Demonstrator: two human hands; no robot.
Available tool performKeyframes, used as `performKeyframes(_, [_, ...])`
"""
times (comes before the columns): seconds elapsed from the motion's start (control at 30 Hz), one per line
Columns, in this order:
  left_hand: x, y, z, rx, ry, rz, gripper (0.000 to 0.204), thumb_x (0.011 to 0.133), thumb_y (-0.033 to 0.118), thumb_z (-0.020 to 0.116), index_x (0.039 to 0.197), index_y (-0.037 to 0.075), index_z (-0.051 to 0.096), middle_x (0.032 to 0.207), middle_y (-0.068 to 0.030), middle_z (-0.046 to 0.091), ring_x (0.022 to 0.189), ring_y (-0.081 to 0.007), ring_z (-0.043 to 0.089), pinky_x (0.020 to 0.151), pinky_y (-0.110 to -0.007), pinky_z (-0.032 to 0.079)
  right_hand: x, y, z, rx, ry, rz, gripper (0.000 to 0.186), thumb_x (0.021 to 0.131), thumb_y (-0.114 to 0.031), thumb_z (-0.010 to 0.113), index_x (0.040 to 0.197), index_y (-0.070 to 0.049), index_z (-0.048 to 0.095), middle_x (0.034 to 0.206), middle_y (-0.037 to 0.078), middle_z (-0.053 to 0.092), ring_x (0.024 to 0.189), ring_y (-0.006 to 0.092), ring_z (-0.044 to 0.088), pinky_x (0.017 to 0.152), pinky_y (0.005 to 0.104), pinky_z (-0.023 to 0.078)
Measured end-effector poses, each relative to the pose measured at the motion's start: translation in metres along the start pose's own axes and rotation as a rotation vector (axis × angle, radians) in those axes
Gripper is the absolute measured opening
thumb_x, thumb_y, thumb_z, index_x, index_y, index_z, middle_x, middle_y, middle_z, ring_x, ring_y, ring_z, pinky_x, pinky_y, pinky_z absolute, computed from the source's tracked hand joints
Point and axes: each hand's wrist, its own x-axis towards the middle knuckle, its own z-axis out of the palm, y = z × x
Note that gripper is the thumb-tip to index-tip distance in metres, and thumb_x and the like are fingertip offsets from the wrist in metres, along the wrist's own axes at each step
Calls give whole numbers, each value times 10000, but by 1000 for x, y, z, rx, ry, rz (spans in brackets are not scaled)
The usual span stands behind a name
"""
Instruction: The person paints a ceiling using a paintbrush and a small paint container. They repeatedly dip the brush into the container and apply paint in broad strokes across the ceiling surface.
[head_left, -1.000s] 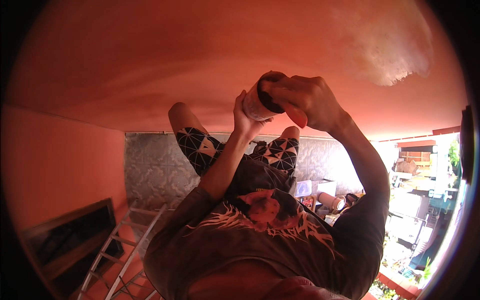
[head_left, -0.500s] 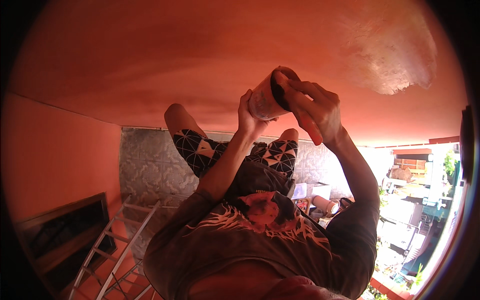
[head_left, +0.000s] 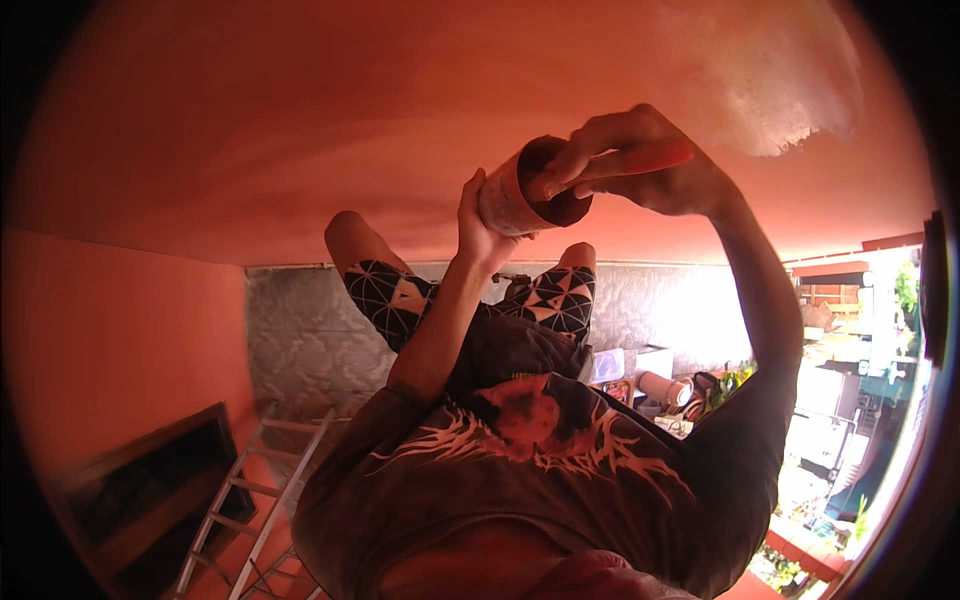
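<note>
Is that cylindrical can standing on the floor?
No, the left hand holds the cylindrical can up, while the right hand holds a red-handled brush.

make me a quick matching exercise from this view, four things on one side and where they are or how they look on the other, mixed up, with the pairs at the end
Things
1. cylindrical container
2. red-handled brush
3. ladder
4. shorts

Places and looks
a. held in the right hand
b. black with a pale angular pattern
c. held in the left hand
d. at the lower left of the picture

Pairs: 1-c, 2-a, 3-d, 4-b
</note>
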Motion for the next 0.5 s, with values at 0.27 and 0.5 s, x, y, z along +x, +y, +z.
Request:
performKeyframes(0.27, [5, 0, -7, 137, 4, -54, 593, 981, 583, 364, 1240, 98, 586, 1058, -81, 676, 887, -216, 662, 579, -361, 504, 23, -24, -8, -526, -399, 319, 290, 757, -25, 727, 1025, -134, 754, 995, 113, 717, 889, 325, 671, 822, 417, 543])
performKeyframes(0.5, [4, -11, 3, 121, -19, -60, 546, 993, 547, 364, 1230, 107, 584, 1064, -88, 676, 880, -225, 668, 579, -374, 520, 35, -41, -12, -624, -540, 454, 434, 713, -176, 833, 1129, -138, 714, 1096, 91, 687, 1092, 305, 611, 938, 426, 510])
